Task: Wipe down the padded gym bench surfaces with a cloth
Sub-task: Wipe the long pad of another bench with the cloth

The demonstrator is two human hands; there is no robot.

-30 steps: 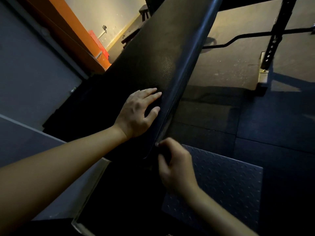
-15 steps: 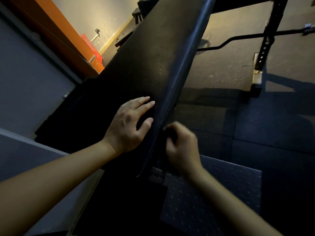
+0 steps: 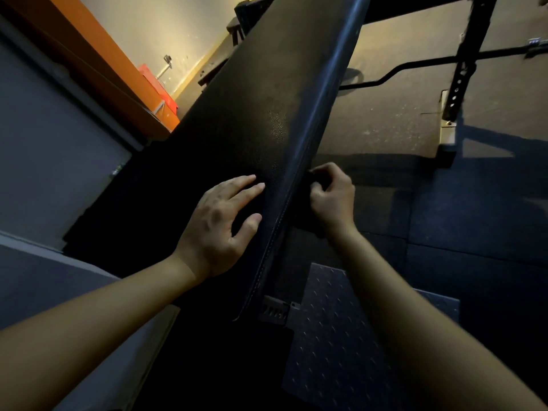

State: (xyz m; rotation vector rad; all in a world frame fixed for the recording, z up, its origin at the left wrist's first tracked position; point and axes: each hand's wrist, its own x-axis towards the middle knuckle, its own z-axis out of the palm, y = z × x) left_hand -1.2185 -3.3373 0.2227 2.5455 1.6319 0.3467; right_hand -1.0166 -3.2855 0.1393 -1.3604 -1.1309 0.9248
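1. Head view: long black textured vinyl bench pad (image 3: 252, 129), axis diagonal.
2. Flat on pad top: left hand (image 3: 219, 229), fingers spread.
3. At pad's right edge: right hand (image 3: 332, 200) curled round apparent dark cloth (image 3: 315, 181).

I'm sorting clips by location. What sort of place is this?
Most likely a gym or weight room: a long black padded bench, a curved barbell by a perforated rack upright, and dark rubber floor tiles.
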